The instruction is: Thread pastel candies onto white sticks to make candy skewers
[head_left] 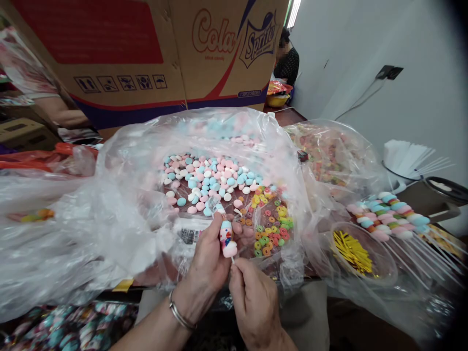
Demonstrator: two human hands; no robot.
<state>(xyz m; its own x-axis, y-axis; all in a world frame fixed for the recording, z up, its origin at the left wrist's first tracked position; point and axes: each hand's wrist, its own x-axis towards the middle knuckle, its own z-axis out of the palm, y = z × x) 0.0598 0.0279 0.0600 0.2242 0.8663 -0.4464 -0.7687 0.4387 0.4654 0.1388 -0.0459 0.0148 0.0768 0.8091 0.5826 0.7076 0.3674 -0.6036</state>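
A marshmallow candy skewer (227,234) in a clear printed wrapper stands tilted in front of me. My left hand (210,256) is closed around the wrapped candy, its thumb along one side. Below it, my right hand (254,292) pinches the white stick just under the bottom candy. Beyond my hands, pink, blue and white candies (215,180) lie loose in a large clear plastic bag (124,161). Colourful ring candies (272,229) lie to the right in the same bag.
At right are a round tub (387,263) of gold twist ties (351,251), bare-wrapped skewers (389,214) and white sticks (411,158). A large cardboard box (127,53) blocks the back. Wrapped skewers (69,326) lie at lower left. Two people are beyond the box.
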